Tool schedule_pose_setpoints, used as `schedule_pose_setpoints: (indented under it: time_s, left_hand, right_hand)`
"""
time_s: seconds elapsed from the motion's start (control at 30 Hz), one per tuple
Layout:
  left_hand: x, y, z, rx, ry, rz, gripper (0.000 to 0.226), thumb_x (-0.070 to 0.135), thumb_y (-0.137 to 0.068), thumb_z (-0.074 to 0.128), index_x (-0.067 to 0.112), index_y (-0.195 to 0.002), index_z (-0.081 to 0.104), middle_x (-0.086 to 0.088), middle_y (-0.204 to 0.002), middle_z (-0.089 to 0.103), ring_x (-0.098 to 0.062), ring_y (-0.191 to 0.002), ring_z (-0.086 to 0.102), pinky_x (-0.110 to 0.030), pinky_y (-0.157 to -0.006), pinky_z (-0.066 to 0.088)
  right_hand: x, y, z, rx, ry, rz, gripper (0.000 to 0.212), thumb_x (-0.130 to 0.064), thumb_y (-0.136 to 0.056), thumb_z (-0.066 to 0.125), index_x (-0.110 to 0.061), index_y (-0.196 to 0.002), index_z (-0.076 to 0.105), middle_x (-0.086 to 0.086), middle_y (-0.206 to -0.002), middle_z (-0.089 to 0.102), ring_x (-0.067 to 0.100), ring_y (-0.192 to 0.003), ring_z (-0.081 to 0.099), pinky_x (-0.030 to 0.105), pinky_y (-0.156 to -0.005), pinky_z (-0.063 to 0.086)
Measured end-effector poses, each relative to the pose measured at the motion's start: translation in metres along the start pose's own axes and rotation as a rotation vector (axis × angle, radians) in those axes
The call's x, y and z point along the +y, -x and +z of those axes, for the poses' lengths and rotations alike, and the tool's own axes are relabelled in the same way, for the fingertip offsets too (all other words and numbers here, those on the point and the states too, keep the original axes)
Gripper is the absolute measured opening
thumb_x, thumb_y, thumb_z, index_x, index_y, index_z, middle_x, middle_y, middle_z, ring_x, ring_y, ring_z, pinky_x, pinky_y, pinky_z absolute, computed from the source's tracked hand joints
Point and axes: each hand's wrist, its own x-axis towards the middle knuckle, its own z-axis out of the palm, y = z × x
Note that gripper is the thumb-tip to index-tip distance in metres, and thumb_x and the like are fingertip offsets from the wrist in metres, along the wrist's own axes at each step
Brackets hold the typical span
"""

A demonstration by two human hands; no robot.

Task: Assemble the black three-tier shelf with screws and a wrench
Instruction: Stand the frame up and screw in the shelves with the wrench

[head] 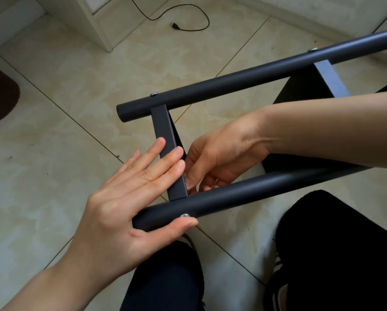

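The black metal shelf frame lies tilted across the middle and right of the frame above a beige tiled floor (53,90). Two round matt-black tubes run from lower left toward upper right: the near tube (244,194) and the far tube (244,79). A flat black crossbar (165,131) joins them near their left ends, and a second flat black panel (329,79) hangs under the far tube at upper right.

The left hand (129,198) lies open over the joint at lower centre, its straight fingers (158,162) resting along the crossbar and its thumb pressing the near tube just beside a silver screw head (184,215). The right hand (217,158) reaches in behind the crossbar with fingers curled; what they pinch is hidden, so I cannot tell if they hold a nut or the bar itself. Two more silver screws (154,94) sit on the far tube.

The frame looks stiff and fairly light, likely hollow steel, with a smooth painted skin that could slip. The tubes near a joint seem the best hold, since a half-screwed frame may rack or swing. No wrench is visible.

A black cable (188,19) lies on the floor at top centre.
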Motion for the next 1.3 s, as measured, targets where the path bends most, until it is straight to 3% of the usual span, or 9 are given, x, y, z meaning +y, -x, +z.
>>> schedule_pose_setpoints:
  time_s: [0.1,0.37,0.53,0.7,0.83,1.03,1.13,1.23,1.3]
  left_hand:
    - [-0.002,0.001,0.001,0.004,-0.02,-0.01,0.064,0.045,-0.084,0.071,0.005,-0.132,0.057,-0.006,-0.143,0.054,-0.021,-0.143,0.044,-0.046,-0.117,0.037]
    - [-0.001,0.001,0.002,0.0,-0.004,-0.008,0.064,0.044,-0.083,0.072,0.006,-0.132,0.057,-0.006,-0.144,0.054,-0.023,-0.143,0.044,-0.051,-0.116,0.038]
    - [-0.001,0.001,0.003,0.011,-0.018,-0.001,0.065,0.045,-0.083,0.072,0.005,-0.132,0.056,-0.006,-0.144,0.054,-0.023,-0.143,0.044,-0.05,-0.117,0.037]
    - [0.002,0.002,0.004,0.022,0.04,-0.032,0.064,0.043,-0.083,0.072,0.005,-0.132,0.057,-0.006,-0.144,0.054,-0.023,-0.144,0.043,-0.049,-0.117,0.037]
    - [0.003,0.003,0.008,0.033,0.136,-0.083,0.063,0.039,-0.083,0.072,0.006,-0.134,0.056,-0.004,-0.146,0.052,-0.022,-0.146,0.039,-0.036,-0.119,0.035]
    - [0.012,0.011,0.018,0.096,0.285,-0.213,0.065,0.035,-0.083,0.072,0.013,-0.141,0.053,0.006,-0.155,0.045,-0.014,-0.148,0.035,-0.024,-0.118,0.031]
    - [0.019,0.02,0.027,0.235,0.582,-0.391,0.085,0.034,-0.074,0.086,0.034,-0.148,0.045,0.019,-0.152,0.047,-0.007,-0.142,0.043,-0.02,-0.109,0.041]
    - [0.031,0.026,0.041,0.402,0.89,-0.564,0.092,0.025,-0.071,0.086,0.045,-0.147,0.037,0.023,-0.144,0.053,-0.003,-0.133,0.052,-0.015,-0.095,0.05]
    - [0.035,0.027,0.05,0.438,0.961,-0.647,0.083,0.026,-0.073,0.089,0.042,-0.141,0.044,0.022,-0.135,0.062,-0.002,-0.126,0.058,-0.012,-0.088,0.051]
  right_hand:
    - [-0.002,-0.003,-0.001,0.044,0.03,0.009,0.012,-0.006,-0.098,0.051,-0.001,-0.099,0.062,0.01,-0.086,0.064,0.013,-0.066,0.06,0.021,-0.063,0.054]
    - [-0.004,-0.004,0.004,0.07,0.052,0.004,0.012,-0.004,-0.096,0.05,-0.002,-0.096,0.062,0.008,-0.078,0.063,0.014,-0.065,0.057,0.021,-0.061,0.048]
    - [-0.003,-0.003,0.003,0.069,-0.001,0.022,0.013,-0.006,-0.097,0.052,-0.003,-0.097,0.065,0.009,-0.084,0.068,0.015,-0.069,0.065,0.024,-0.064,0.056]
    - [0.003,0.007,0.004,0.145,0.051,0.0,0.024,-0.016,-0.097,0.058,0.001,-0.113,0.066,0.011,-0.095,0.069,0.018,-0.077,0.066,0.027,-0.072,0.056]
    - [0.006,0.025,0.006,0.234,0.108,-0.029,0.025,-0.022,-0.097,0.06,-0.006,-0.112,0.07,0.005,-0.088,0.07,0.017,-0.077,0.063,0.025,-0.071,0.053]
    - [0.002,0.052,0.036,0.517,0.665,-0.091,0.025,-0.048,-0.093,0.053,-0.034,-0.098,0.073,-0.014,-0.088,0.072,0.002,-0.081,0.067,0.023,-0.078,0.053]
    - [0.007,0.063,0.06,0.615,0.787,-0.125,0.025,-0.054,-0.091,0.052,-0.038,-0.104,0.067,-0.017,-0.088,0.069,-0.004,-0.08,0.064,0.015,-0.071,0.052]
    - [0.017,0.063,0.079,0.713,0.917,-0.084,0.017,-0.054,-0.093,0.054,-0.04,-0.103,0.057,-0.012,-0.084,0.065,0.006,-0.071,0.064,0.026,-0.064,0.054]
    - [0.021,0.061,0.087,0.79,0.978,-0.046,0.02,-0.054,-0.095,0.051,-0.037,-0.106,0.055,-0.01,-0.084,0.062,0.01,-0.072,0.062,0.034,-0.067,0.054]
